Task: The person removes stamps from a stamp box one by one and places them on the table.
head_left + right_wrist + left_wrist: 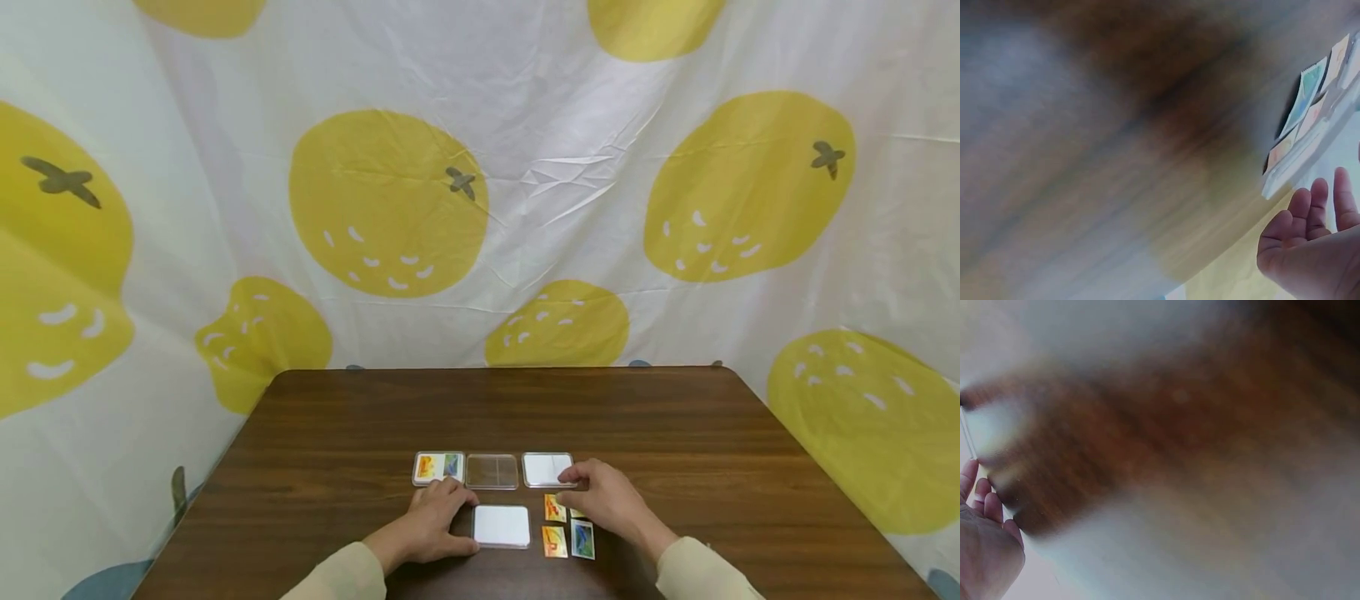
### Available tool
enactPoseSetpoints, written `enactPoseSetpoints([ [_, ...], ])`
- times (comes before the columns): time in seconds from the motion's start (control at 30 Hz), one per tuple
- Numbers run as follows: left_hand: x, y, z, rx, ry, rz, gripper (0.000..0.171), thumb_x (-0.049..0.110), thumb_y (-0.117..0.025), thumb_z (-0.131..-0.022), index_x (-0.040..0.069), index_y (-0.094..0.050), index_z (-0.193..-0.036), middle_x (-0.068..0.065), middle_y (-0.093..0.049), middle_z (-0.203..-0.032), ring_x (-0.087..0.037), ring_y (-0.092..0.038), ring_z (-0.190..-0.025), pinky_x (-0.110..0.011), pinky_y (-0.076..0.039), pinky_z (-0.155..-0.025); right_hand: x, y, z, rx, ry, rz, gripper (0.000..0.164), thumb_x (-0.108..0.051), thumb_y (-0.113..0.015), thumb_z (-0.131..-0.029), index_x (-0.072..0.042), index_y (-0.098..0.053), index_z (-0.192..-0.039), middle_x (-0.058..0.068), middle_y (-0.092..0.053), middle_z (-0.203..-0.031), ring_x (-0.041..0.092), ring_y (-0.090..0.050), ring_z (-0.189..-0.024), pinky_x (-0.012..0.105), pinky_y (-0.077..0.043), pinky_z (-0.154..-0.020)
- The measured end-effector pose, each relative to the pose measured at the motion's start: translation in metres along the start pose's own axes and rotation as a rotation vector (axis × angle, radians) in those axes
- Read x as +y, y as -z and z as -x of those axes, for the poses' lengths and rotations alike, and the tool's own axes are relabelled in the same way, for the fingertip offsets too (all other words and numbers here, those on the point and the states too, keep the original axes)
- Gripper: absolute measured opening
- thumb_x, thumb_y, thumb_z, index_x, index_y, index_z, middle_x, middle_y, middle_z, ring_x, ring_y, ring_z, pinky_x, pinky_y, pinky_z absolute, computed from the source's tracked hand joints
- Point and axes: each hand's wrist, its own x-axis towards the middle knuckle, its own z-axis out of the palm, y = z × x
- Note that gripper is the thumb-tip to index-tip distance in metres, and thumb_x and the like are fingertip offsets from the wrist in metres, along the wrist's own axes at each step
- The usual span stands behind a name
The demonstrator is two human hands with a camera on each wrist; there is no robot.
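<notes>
Near the table's front, my left hand (435, 521) rests with thumb and index fingertip at the left corners of a flat clear case with a white insert (502, 527). In the left wrist view its fingers (993, 506) lie beside the case's edge. My right hand (609, 498) hovers over small stamp-like picture cards, thumb and index finger apart, with nothing visible between them. Two orange cards (554, 542) and a blue-green card (582, 539) show; another is partly hidden under the hand. The index fingertip is close to another white-filled case (546, 470).
Behind the hands stand a case with orange and blue-green pictures (438, 468) and a transparent case (491, 472), in a row with the right-hand white one. The brown wooden table (495, 408) reaches back to a curtain with yellow fruit (390, 204).
</notes>
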Motion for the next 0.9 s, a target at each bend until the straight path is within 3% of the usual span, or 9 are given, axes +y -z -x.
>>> enactPoseSetpoints([
  [0.23, 0.0, 0.0, 0.001, 0.003, -0.002, 0.001, 0.051, 0.044, -0.079, -0.08, 0.018, -0.059, -0.119, 0.003, -0.049, -0.117, -0.018, -0.043, -0.106, -0.045, -0.033, -0.094, -0.007, -0.006, -0.016, -0.016, 0.047, -0.005, 0.025, -0.023, -0.08, -0.08, -0.013, -0.075, -0.102, 0.003, -0.066, -0.105, 0.028, -0.059, -0.101, 0.048, -0.047, -0.086],
  [0.5, -0.001, -0.001, -0.001, 0.002, -0.006, -0.01, 0.05, 0.045, -0.078, -0.081, 0.019, -0.059, -0.119, 0.004, -0.048, -0.116, -0.017, -0.043, -0.105, -0.045, -0.034, -0.093, -0.021, -0.015, -0.031, -0.066, 0.073, -0.006, 0.03, -0.024, -0.081, -0.08, -0.012, -0.074, -0.106, 0.004, -0.065, -0.11, 0.029, -0.059, -0.102, 0.052, -0.047, -0.089],
  [0.77, -0.003, -0.001, -0.003, -0.013, 0.015, -0.003, 0.051, 0.047, -0.076, -0.081, 0.02, -0.059, -0.12, 0.005, -0.048, -0.116, -0.016, -0.042, -0.105, -0.045, -0.033, -0.094, -0.027, -0.03, -0.048, -0.062, 0.141, 0.083, 0.037, -0.027, -0.082, -0.078, -0.011, -0.074, -0.11, 0.007, -0.066, -0.112, 0.034, -0.056, -0.11, 0.062, -0.032, -0.097],
  [0.9, -0.002, -0.001, -0.002, -0.022, 0.015, 0.007, 0.051, 0.047, -0.077, -0.082, 0.019, -0.059, -0.12, 0.004, -0.048, -0.117, -0.016, -0.042, -0.105, -0.045, -0.033, -0.093, -0.027, -0.037, -0.053, -0.062, 0.16, 0.105, 0.037, -0.026, -0.082, -0.077, -0.01, -0.074, -0.11, 0.007, -0.066, -0.113, 0.034, -0.054, -0.111, 0.061, -0.032, -0.097],
])
